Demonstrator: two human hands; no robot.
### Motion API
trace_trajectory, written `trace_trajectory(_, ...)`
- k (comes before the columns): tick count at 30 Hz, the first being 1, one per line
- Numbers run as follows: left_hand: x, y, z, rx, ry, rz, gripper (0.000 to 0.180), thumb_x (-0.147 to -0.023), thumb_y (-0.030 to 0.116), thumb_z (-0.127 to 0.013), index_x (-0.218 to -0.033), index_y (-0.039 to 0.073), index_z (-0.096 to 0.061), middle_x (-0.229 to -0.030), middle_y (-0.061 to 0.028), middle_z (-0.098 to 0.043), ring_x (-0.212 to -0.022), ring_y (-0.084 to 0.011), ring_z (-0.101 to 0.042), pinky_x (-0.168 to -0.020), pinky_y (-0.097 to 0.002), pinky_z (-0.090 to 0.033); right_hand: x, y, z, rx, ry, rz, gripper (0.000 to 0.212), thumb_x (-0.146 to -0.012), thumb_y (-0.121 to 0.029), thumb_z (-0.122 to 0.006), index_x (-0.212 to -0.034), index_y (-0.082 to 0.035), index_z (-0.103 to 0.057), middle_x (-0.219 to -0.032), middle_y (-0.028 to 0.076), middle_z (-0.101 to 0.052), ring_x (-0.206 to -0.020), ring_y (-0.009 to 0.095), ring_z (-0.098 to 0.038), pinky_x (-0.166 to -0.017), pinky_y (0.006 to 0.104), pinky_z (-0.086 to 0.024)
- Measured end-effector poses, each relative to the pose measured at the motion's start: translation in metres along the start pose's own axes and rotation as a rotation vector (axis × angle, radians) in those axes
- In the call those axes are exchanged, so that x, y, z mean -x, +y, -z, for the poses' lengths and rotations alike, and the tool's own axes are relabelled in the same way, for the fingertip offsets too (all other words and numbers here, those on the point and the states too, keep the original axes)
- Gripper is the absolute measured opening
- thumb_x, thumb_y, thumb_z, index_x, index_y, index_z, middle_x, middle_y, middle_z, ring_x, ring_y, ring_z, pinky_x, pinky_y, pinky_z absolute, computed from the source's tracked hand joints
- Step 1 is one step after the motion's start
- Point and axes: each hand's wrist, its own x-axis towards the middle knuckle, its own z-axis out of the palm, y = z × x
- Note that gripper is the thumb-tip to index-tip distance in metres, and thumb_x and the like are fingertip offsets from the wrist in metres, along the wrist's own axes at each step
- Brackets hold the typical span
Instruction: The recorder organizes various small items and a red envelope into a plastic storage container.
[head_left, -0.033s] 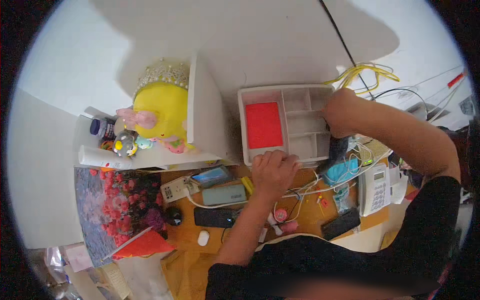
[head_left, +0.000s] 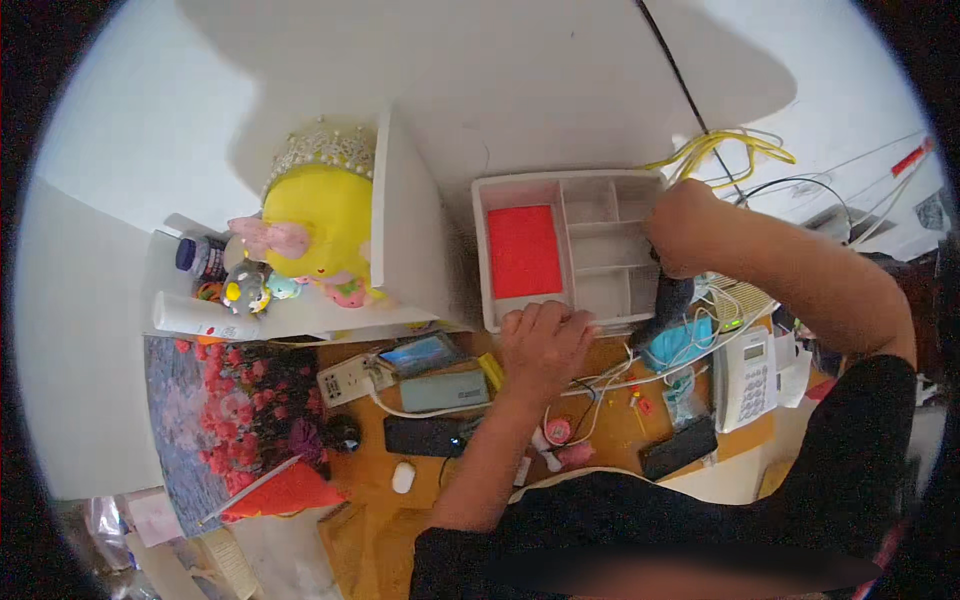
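Observation:
A white storage box (head_left: 482, 262) with several compartments stands against the wall, and a flat red piece (head_left: 525, 250) lies in its large left compartment. My left hand (head_left: 545, 350) is closed over the box's near rim, fingers curled onto the edge. At the box's right side my right hand (head_left: 682, 232) is closed, its fingertips turned down and mostly hidden. Just below it, along the box's right wall, is something dark (head_left: 676, 298); whether my fingers hold it is unclear.
Left of the box, a white shelf (head_left: 425, 230) bears a yellow figure (head_left: 325, 215) with a beaded crown. On the wooden desk are a power strip (head_left: 348, 382), a grey-green case (head_left: 444, 391), a black phone (head_left: 425, 436), tangled cables, and a white desk telephone (head_left: 745, 380). Yellow cable (head_left: 740, 145) coils behind my right hand.

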Motion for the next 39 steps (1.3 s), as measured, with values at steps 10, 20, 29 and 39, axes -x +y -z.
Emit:
trace_trajectory(10, 0.001, -0.005, 0.004, -0.012, -0.011, -0.025, 0.022, -0.069, 0.023, -0.075, -0.089, 0.017, -0.067, -0.086, 0.0015, -0.054, -0.078, -0.0180, -0.053, -0.070, -0.0373, -0.036, 0.062, 0.021, -0.002, -0.245, 0.478, -0.033, 0.021, -0.069, -0.014, -0.062, -0.088, -0.005, -0.063, -0.077, 0.015, -0.063, -0.073, 0.035, -0.064, -0.063, 0.0470, -0.051)
trace_trajectory(20, 0.003, 0.000, 0.004, 0.005, -0.010, -0.015, 0.024, -0.069, 0.024, -0.075, -0.091, 0.017, -0.068, -0.084, -0.0012, -0.058, -0.076, -0.0221, -0.055, -0.066, -0.0404, -0.036, -0.011, -0.011, -0.020, 0.080, 0.006, 0.110, 0.020, -0.077, -0.016, -0.060, -0.095, -0.013, -0.069, -0.084, 0.010, -0.070, -0.084, 0.029, -0.069, -0.068, 0.0442, -0.055)
trace_trajectory(29, -0.004, -0.004, 0.007, -0.001, 0.000, -0.044, 0.023, -0.069, 0.025, -0.074, -0.088, 0.016, -0.067, -0.084, 0.0003, -0.054, -0.078, -0.0182, -0.053, -0.069, -0.0373, -0.035, 0.051, 0.034, -0.013, -0.241, 0.497, -0.523, 0.018, -0.073, -0.014, -0.063, -0.086, -0.002, -0.062, -0.080, 0.019, -0.065, -0.074, 0.035, -0.065, -0.066, 0.0436, -0.052)
trace_trajectory(39, 0.000, -0.001, 0.005, 0.007, -0.024, -0.017, 0.021, -0.069, 0.023, -0.075, -0.088, 0.017, -0.068, -0.084, -0.0012, -0.058, -0.079, -0.0226, -0.055, -0.069, -0.0403, -0.036, -0.012, 0.025, -0.022, -0.637, 0.482, -0.043, 0.031, -0.073, -0.019, -0.058, -0.099, -0.001, -0.063, -0.088, 0.024, -0.065, -0.085, 0.040, -0.063, -0.078, 0.0470, -0.050)
